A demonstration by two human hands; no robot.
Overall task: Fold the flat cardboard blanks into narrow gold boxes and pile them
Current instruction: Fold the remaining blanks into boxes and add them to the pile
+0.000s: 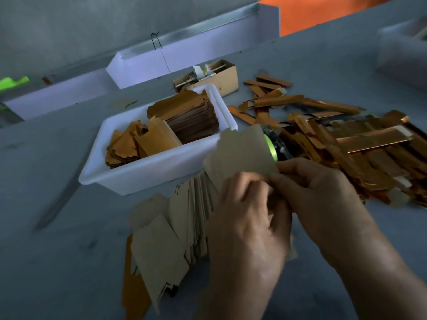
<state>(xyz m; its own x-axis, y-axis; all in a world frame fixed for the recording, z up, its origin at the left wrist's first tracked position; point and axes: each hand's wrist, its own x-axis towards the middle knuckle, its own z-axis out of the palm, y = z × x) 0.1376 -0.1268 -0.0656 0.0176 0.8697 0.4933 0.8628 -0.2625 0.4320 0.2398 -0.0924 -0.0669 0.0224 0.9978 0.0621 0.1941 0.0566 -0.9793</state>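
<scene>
While both hands pinch its near edge, left hand (245, 218) and right hand (316, 190) close together, the flat blank (240, 155) stands up showing its dull beige back, with notched tabs along the top. More blanks (171, 236) lie fanned on the grey surface (69, 250) just below it. The shiny gold boxes (360, 153) are piled at right, and the white tub (147, 172) behind holds more blanks.

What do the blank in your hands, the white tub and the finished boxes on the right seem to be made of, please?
The blank, pinched by both hands, looks like thin matt card: dull beige face, die-cut notched edge. The white tub looks like moulded plastic: smooth, rounded rim, slightly glossy. The finished boxes seem to be card with a metallic gold foil face: bright copper glints and pale unfoiled flaps.
</scene>
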